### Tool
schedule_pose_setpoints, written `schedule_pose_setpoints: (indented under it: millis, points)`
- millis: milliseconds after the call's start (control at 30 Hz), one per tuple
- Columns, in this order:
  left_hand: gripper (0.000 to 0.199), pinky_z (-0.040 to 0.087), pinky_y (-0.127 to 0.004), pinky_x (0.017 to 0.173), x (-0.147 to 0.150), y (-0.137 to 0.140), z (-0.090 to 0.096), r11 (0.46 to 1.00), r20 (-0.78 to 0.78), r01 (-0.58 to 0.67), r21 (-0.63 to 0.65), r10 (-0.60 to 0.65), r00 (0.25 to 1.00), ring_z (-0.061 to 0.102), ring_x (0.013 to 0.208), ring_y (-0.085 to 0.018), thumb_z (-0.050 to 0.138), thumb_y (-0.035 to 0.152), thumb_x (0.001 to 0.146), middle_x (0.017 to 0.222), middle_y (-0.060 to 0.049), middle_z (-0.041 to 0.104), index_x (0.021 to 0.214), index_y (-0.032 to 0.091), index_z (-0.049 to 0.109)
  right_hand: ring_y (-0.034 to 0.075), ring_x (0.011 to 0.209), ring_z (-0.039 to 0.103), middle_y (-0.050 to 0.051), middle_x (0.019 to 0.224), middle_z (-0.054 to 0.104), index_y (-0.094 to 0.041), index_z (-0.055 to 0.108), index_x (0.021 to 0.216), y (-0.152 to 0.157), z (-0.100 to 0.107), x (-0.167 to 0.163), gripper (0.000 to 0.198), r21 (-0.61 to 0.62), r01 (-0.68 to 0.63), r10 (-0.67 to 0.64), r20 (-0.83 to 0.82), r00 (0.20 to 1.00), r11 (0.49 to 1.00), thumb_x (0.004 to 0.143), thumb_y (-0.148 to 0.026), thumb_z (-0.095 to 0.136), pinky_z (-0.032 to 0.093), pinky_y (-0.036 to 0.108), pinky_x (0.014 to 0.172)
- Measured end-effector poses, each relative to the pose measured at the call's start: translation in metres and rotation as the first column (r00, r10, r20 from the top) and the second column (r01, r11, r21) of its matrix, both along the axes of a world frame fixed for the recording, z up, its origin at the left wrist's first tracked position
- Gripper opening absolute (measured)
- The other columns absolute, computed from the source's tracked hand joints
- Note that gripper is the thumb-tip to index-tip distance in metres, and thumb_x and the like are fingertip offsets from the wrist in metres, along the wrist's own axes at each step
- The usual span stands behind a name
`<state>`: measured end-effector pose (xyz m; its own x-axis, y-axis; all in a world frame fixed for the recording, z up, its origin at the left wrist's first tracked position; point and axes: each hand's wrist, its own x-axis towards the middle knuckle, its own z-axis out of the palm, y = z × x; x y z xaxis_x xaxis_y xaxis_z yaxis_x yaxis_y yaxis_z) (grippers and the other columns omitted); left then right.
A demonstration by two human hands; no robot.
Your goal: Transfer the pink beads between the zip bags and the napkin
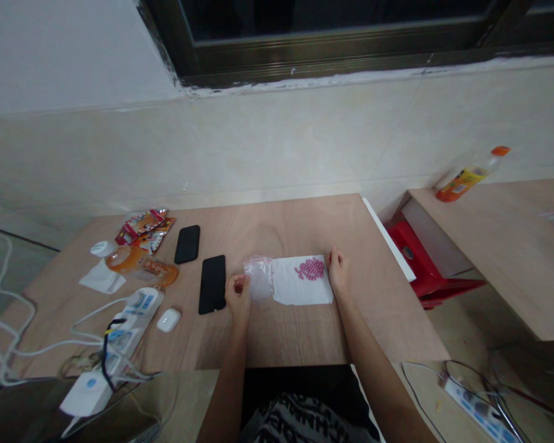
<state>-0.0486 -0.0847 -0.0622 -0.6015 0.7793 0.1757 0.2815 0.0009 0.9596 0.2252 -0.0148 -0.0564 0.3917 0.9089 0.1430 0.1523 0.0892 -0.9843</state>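
My left hand [238, 293] rests on the table with its fingers curled closed, beside a clear zip-lock bag [258, 280] with a pinkish top edge. Nothing shows in its fingers. Right of the bag, and touching it, lies a white sheet of paper [295, 292]. A cluster of small pink beads [311, 269] is spread on the paper's upper right part. Along the paper's right edge, my right hand [338, 271] lies on its side in a loose fist, with no object visible in it. The bag looks flat.
Two black phones [212, 284] [187, 244] lie left of my left hand. Farther left are a white earbud case [168, 320], a power strip [133, 323] with cables, an orange drink bottle [143, 266], a tissue [102, 278] and snack packets [148, 231]. Another bottle [471, 178] stands on the right-hand table.
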Motion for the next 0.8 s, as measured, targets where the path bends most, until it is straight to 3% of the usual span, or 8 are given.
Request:
schedule_pose_setpoints:
  millis: [800]
  points:
    - [0.022, 0.040, -0.024, 0.061, 0.0008, 0.0001, 0.0019, 1.000, 0.021, -0.016, 0.013, 0.016, 1.000, 0.051, 0.064, -0.013, 0.067, 0.040, 0.073, 0.073, 0.001, 0.056, 0.078, 0.019, 0.062, 0.012, 0.049, 0.036, -0.005, 0.049, 0.035, -0.023, 0.038, 0.054, -0.0016, 0.0051, -0.0011, 0.055, -0.031, 0.017, -0.017, 0.005, 1.000, 0.999, 0.087, -0.067, 0.039, 0.028, 0.027, 0.050]
